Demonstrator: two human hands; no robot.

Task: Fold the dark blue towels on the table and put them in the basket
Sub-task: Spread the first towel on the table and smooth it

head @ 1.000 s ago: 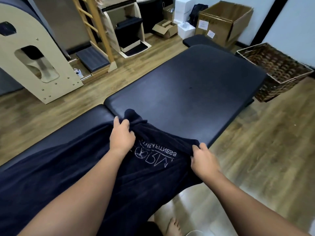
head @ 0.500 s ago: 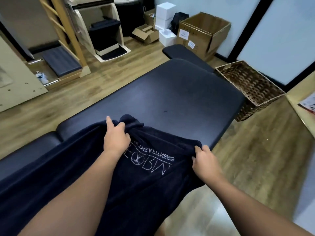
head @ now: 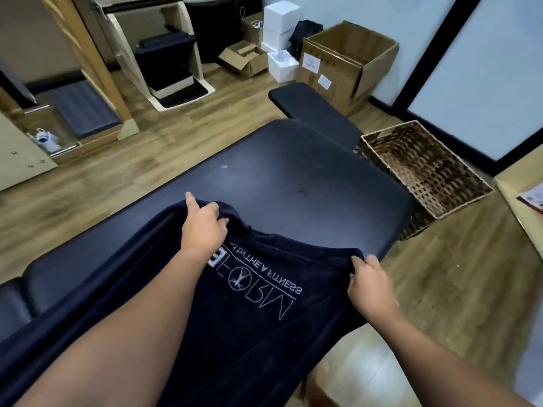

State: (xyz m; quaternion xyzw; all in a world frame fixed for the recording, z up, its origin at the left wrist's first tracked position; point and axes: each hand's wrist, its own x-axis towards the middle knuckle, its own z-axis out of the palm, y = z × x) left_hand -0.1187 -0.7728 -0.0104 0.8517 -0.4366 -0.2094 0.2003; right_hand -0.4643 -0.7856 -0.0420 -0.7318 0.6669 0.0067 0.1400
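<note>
A dark blue towel (head: 241,312) lies in the lower middle of the frame. It is spread over the near end of a black padded table (head: 308,177), and its right part hangs off the table's edge over the wood floor (head: 458,289). White letters are stitched on the towel, and they read upside down from here.

The left hand (head: 202,227) is in the middle of the frame. It grips the far edge of the towel, with the cloth bunched under the curled fingers, while one finger sticks out straight toward the upper left. The right hand (head: 370,284) is lower and more to the right. It pinches the towel's far right corner, just at the table's edge. The cloth between the two hands looks pulled fairly flat.

The woven basket (head: 390,142) sits on the floor at the right of the frame, just beside the table's far right corner. It is tilted, and no towel shows inside it.

In the upper right stands a big open cardboard box (head: 349,63). White boxes (head: 280,22) are stacked next to it, toward the top middle.
</note>
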